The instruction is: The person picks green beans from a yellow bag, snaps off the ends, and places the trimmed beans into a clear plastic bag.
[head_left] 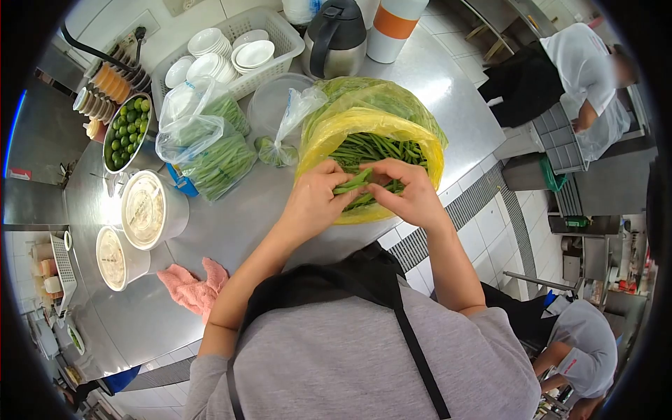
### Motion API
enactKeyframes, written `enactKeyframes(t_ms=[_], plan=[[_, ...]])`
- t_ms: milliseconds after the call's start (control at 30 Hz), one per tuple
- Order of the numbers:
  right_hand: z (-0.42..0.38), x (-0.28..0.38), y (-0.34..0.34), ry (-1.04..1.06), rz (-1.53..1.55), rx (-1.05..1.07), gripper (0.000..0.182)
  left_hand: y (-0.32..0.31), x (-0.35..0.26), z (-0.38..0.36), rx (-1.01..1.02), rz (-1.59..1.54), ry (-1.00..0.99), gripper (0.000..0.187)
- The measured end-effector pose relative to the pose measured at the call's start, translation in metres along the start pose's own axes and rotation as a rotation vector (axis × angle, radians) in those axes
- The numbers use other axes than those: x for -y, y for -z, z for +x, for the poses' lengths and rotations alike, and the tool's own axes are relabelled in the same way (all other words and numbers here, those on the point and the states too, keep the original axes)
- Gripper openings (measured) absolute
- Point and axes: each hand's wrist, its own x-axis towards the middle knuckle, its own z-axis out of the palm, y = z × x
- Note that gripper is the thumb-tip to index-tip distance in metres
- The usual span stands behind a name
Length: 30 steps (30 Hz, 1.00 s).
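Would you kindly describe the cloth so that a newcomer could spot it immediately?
On the metal counter, find the two round white tubs. The crumpled cloth lies beside them, near the person's left forearm; it alone there is pink.

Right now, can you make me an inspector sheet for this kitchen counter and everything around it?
Surface: shiny metal counter.
Things being handled: green beans inside an open yellow bag.
Hands: left hand and right hand pinch some beans over the bag.
Clutter: clear bags of greens, limes in a bowl, white dishes in a basket, two lidded tubs, a crumpled pink cloth and a jug.
Cables: a black plug in the wall outlet.
Surroundings: co-workers off to the right; tiled floor.
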Motion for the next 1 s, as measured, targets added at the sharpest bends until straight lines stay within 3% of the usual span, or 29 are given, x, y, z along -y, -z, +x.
enactKeyframes(t_ms=[33,100,167,233,333,467,600,667,733,767,833,867,933,1000], plan=[[0.000,-0.003,0.000,-0.124,0.099,0.104,0.017,0.002,-0.001,0.001,0.042,-0.034,0.048,0.018],[0.000,0.001,-0.001,-0.208,0.129,0.080,0.017,0.004,-0.002,0.002,0.082,-0.067,0.097,0.018],[-0.001,0.001,-0.004,-0.295,0.162,0.059,0.017,0.004,-0.004,0.000,0.053,-0.551,0.356,0.018],[0.000,-0.002,-0.008,0.068,0.009,-0.058,0.019,0.004,-0.002,-0.001,0.025,-0.617,0.340,0.017],[0.001,0.018,-0.012,-0.045,0.109,-0.179,0.018,0.003,-0.003,-0.002,-0.007,-0.697,0.345,0.015],[0.002,0.012,-0.015,-0.103,0.184,-0.125,0.017,0.000,-0.005,-0.002,-0.053,-0.778,0.335,0.014],[-0.001,0.010,-0.016,0.042,0.037,-0.113,0.017,0.005,-0.003,-0.005,-0.134,-0.872,0.489,0.015],[-0.002,0.004,-0.018,0.058,-0.001,-0.072,0.017,0.012,-0.002,-0.002,-0.318,-1.107,0.501,0.018],[0.000,-0.006,-0.023,0.334,-0.515,-0.295,0.018,0.019,-0.006,0.000,-0.377,-1.157,0.502,0.020],[-0.002,-0.005,-0.026,0.333,-0.513,-0.294,0.018,0.021,-0.007,0.001,-0.429,-1.204,0.500,0.022],[-0.007,0.000,-0.033,0.135,-0.054,-0.190,0.020,0.019,-0.006,0.002,-0.472,-1.269,0.483,0.023],[-0.010,0.004,-0.034,0.131,-0.054,-0.193,0.020,0.017,-0.006,0.001,-0.510,-1.333,0.471,0.024],[-0.014,0.015,-0.034,-0.314,0.498,0.184,0.016,0.013,-0.006,0.001,-0.524,-1.350,0.461,0.024],[-0.014,0.018,-0.037,-0.343,0.612,0.218,0.016,0.011,-0.008,0.000,-0.548,-1.365,0.446,0.025]])
